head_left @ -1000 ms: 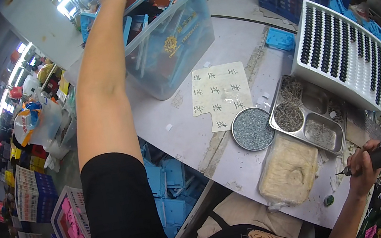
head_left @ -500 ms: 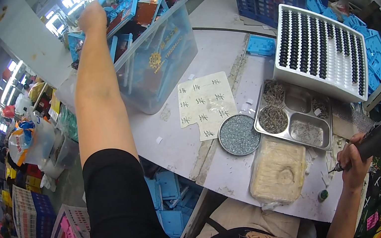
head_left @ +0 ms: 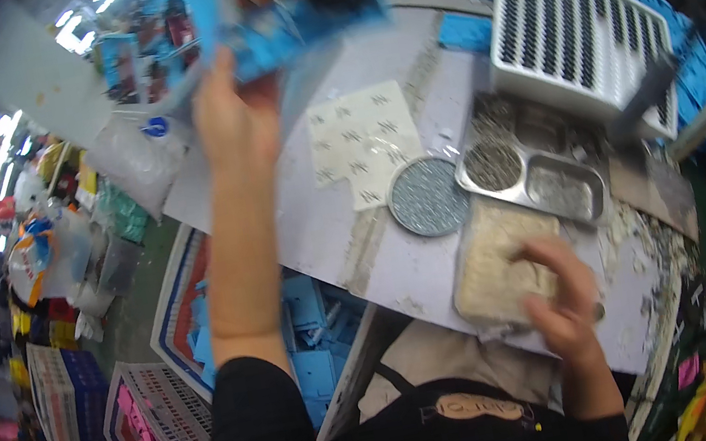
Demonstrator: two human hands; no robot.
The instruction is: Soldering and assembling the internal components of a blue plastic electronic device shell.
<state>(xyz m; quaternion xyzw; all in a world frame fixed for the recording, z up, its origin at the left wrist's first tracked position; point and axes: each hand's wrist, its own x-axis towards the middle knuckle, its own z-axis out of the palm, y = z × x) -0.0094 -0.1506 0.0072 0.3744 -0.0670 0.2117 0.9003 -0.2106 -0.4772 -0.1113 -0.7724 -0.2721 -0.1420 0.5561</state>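
Since the earlier frame, the left hand [head_left: 235, 117] has moved nearer, gripping a blue part [head_left: 297, 28] above the far-left worktop [head_left: 409, 275]; the right hand [head_left: 565, 302], clear of the dark tool [head_left: 643, 101], spreads wide at the beige block [head_left: 492, 261].

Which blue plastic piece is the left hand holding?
The blue piece at the picture's top edge, with brown and black areas: only this is in the left hand. Another blue piece lies on the table.
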